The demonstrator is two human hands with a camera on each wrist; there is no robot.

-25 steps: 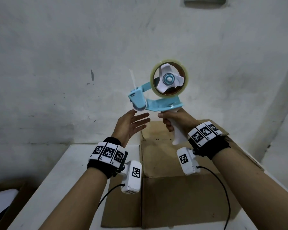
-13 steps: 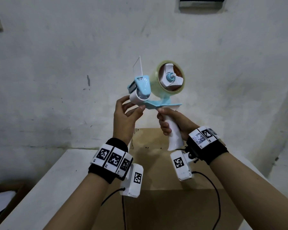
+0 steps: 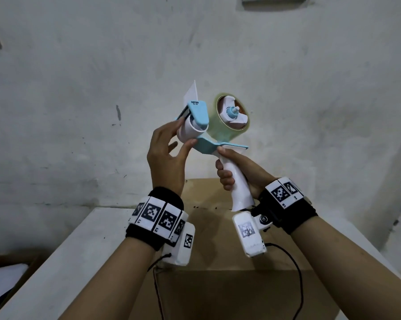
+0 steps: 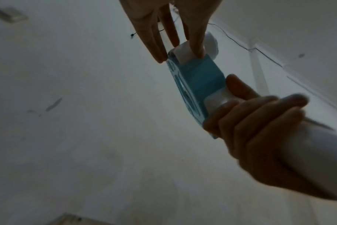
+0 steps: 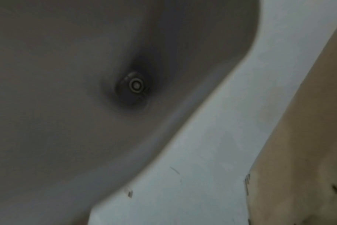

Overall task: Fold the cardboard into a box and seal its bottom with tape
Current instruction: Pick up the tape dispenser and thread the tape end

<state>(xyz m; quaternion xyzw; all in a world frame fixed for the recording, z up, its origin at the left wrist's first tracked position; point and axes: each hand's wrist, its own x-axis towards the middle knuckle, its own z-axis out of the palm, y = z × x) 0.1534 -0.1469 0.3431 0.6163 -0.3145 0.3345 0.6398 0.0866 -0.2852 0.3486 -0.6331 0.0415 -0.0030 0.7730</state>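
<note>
A blue and white tape dispenser (image 3: 214, 144) with a clear tape roll (image 3: 220, 133) is held up in front of the wall. My right hand (image 3: 231, 172) grips its white handle (image 3: 241, 192). My left hand (image 3: 183, 137) pinches the white roller (image 3: 191, 129) at the dispenser's front between thumb and fingers. In the left wrist view the left hand (image 4: 180, 57) touches the roller (image 4: 183, 51) on the blue frame (image 4: 198, 79), and the right hand (image 4: 256, 129) wraps the handle. The brown cardboard box (image 3: 229, 292) stands below on the white table (image 3: 79, 262). The right wrist view is mostly blocked by the handle (image 5: 87, 76).
A rough white wall (image 3: 79, 112) stands close behind the table. Cables (image 3: 296, 273) from the wrist cameras hang over the box. An open carton with something white inside (image 3: 5, 276) sits low at the left. Cardboard (image 5: 298, 167) shows at the right of the right wrist view.
The right hand turned the dispenser so its roller end faces me. The left hand, spread open below it before, rose and took hold of the roller.
</note>
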